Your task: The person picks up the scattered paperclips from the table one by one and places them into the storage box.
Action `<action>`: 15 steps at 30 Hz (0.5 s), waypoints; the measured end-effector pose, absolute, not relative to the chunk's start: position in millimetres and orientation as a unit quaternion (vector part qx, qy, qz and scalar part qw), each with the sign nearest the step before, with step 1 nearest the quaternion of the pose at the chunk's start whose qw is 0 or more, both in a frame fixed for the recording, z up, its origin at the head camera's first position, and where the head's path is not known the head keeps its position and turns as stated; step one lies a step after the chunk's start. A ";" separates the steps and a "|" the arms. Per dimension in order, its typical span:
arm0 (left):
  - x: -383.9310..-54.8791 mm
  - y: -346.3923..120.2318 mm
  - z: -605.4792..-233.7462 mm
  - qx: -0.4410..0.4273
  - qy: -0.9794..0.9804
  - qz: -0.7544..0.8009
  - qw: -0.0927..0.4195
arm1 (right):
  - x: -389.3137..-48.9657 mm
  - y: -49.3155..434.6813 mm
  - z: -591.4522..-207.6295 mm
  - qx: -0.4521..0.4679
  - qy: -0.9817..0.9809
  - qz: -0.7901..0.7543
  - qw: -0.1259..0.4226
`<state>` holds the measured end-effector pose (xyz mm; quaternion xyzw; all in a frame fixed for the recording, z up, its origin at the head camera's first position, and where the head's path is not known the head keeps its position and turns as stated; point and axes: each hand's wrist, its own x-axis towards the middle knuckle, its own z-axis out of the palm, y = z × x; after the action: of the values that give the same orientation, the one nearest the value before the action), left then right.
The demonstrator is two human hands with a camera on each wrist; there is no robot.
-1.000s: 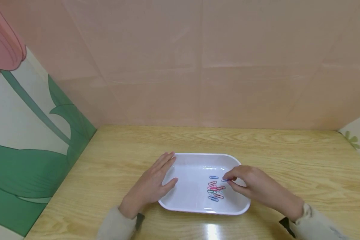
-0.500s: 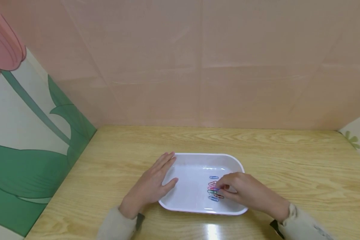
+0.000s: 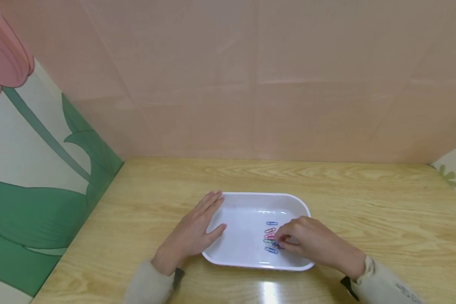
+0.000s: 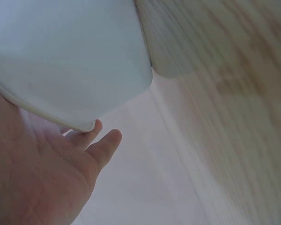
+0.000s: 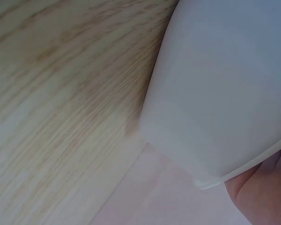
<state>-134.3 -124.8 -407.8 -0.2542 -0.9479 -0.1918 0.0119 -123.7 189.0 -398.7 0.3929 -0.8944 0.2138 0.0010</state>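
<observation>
A white rounded tray (image 3: pixel 233 249) sits on the wooden table, with several coloured paper clips (image 3: pixel 270 250) in pink, green and blue clustered right of its middle. One blue paper clip (image 3: pixel 272 223) lies apart, just beyond the cluster. My left hand (image 3: pixel 190 234) rests on the tray's left rim, its fingers extended along the edge and its thumb over the inside. Reaching over the right rim, my right hand (image 3: pixel 309 238) pinches a blue paper clip (image 3: pixel 276 244) down at the cluster; its fingertips hide some clips. Both wrist views show the tray's outer wall (image 4: pixel 75 51), with the paper clips hidden behind it.
The wooden table (image 3: pixel 156 198) extends around the tray and meets a pinkish covered wall (image 3: pixel 251 105) at its far edge. A panel with a painted flower (image 3: pixel 42 139) stands along the left side.
My right hand has moved left and nearer with the blue paper clip, from the tray's right part to the cluster, then stayed there. My left hand has kept its place on the rim.
</observation>
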 end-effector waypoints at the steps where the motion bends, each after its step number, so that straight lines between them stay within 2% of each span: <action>1: -134.5 -124.7 -407.7 -0.255 -0.948 -0.192 0.011 | -123.6 189.1 -398.4 0.391 -0.896 0.212 -0.001; 11: -135.5 -125.0 -407.6 -0.264 -0.942 -0.205 0.015 | -120.9 189.2 -397.9 0.381 -0.900 0.210 0.022; 15: -135.2 -127.5 -407.1 -0.261 -0.939 -0.226 0.015 | -121.2 190.2 -396.2 0.377 -0.901 0.206 0.064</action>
<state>-135.2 -127.5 -407.1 -0.2606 -0.9386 -0.2256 0.0148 -121.2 190.2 -396.2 0.3766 -0.9008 0.2064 0.0636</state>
